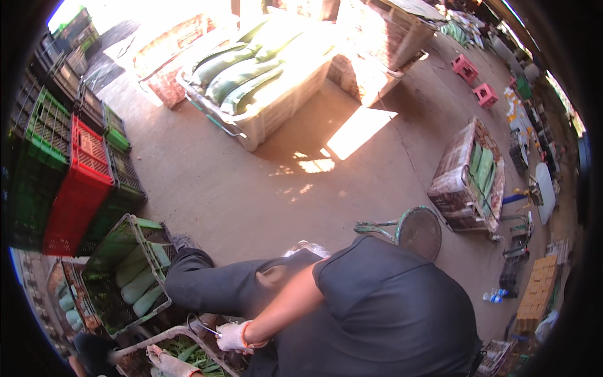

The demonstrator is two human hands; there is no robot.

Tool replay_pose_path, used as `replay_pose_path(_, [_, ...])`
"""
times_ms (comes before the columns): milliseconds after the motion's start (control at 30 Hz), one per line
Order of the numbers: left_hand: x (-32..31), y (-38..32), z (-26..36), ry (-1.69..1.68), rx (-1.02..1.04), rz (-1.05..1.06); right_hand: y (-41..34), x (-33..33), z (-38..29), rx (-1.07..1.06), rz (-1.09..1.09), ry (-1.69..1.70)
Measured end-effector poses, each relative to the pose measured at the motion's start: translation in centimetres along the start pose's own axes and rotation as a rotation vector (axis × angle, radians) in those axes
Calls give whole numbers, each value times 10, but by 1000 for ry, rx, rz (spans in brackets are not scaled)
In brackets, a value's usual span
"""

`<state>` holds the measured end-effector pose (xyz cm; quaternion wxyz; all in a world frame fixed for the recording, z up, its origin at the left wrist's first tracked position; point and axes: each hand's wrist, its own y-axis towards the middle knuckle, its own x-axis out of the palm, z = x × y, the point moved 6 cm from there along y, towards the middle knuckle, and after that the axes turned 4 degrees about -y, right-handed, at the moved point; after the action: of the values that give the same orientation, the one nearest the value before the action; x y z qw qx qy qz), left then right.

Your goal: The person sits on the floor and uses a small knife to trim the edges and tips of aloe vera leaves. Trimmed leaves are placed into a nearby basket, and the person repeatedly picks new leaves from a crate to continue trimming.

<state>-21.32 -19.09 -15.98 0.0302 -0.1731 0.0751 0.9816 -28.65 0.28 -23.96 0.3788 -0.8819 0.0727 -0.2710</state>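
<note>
My right hand, in a pale knit glove with an orange cuff, grips a thin curved metal hook or wire. It is beside the rim of a crate that holds green leafy pieces. Lower down, at the bottom edge of the view, my left hand, gloved too, is over that crate; the greens lie next to it, and whether it grips anything is unclear. Just beyond stands a dark green plastic crate with large pale green gourds or melons inside.
Stacked crates, among them a red one, stand at the left. A large bin of long green gourds is ahead. A round stool lies tipped behind my shoulder; another gourd-filled container and pink stools are right.
</note>
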Motion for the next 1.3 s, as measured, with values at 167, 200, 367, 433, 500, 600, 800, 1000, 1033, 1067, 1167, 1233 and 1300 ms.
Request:
replay_pose_path(167, [30,-23,8,-120,-201,-56,-14,-24,-15,-436,185,452])
replay_pose_path(200, [30,-30,16,-147,-211,-78,-12,-19,-8,-212,65,477])
replay_pose_path(367, [28,-70,27,-351,-187,-134,-48,-24,-22,-263,-30,84])
replay_pose_path(433, [28,-82,19,-466,-138,-49,-62,-17,-30,-381,-42,272])
replay_pose_path(500, [41,-86,15,-477,-142,-154,-70,-9,-36,-484,-60,7])
replay_pose_path(600, [41,-89,19,-454,-45,-71,-70,-5,-19,-253,-124,145])
replay_pose_path(800, [-14,-109,42,-78,164,88,-87,12,-14,-326,-313,-341])
replay_pose_path(1000, [-131,-185,33,249,193,551,-51,49,14,-384,-295,-808])
replay_pose_path(1033, [-148,-209,31,368,189,624,-43,58,22,-380,-431,-712])
replay_pose_path(1067, [-163,-236,25,382,133,714,-32,62,41,-175,-428,-644])
replay_pose_path(1167, [-194,-325,8,439,-118,995,-14,92,78,186,-592,-524])
replay_pose_path(1233, [-186,-395,4,413,-390,1216,-15,114,86,180,-672,-704])
replay_pose_path(1300, [-157,-458,4,298,-628,1417,-27,140,103,500,-785,-567])
